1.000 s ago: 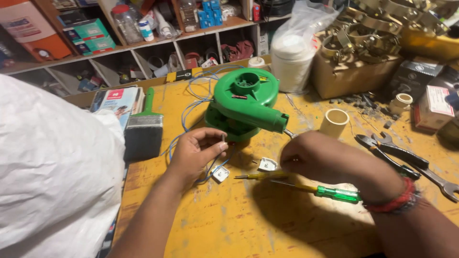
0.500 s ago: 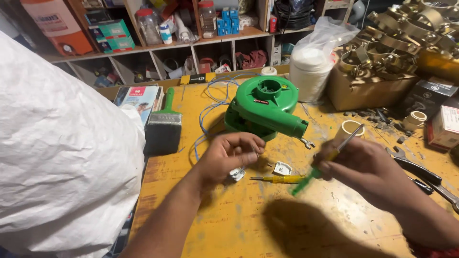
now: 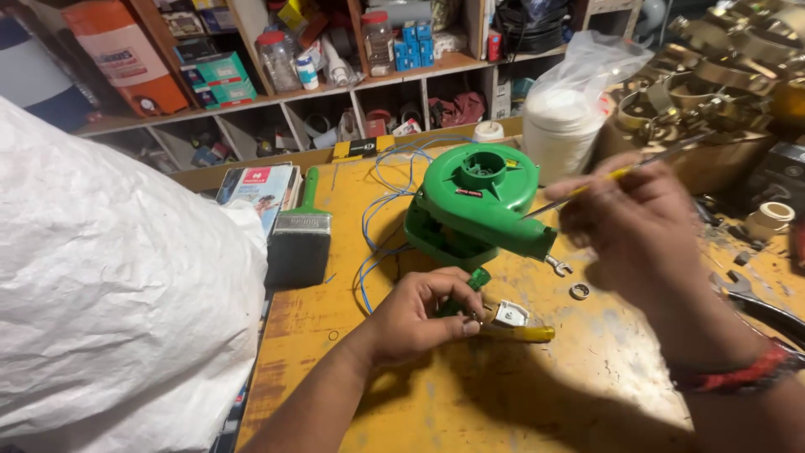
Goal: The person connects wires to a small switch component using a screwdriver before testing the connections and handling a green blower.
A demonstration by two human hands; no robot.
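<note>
Two hands work above the yellow workbench [image 3: 587,394]: your left hand [image 3: 423,319] pinches a small green part [image 3: 478,279] just in front of the green blower [image 3: 478,201], beside a white switch [image 3: 510,315]. Your right hand [image 3: 637,222] is raised to the blower's right, fingers closed around a thin yellow-shafted screwdriver [image 3: 616,174].

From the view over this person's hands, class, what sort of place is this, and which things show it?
Probably a small repair workshop: a green blower housing with loose blue wires on a scuffed yellow workbench, and shelves crammed with boxes and jars behind.
</note>
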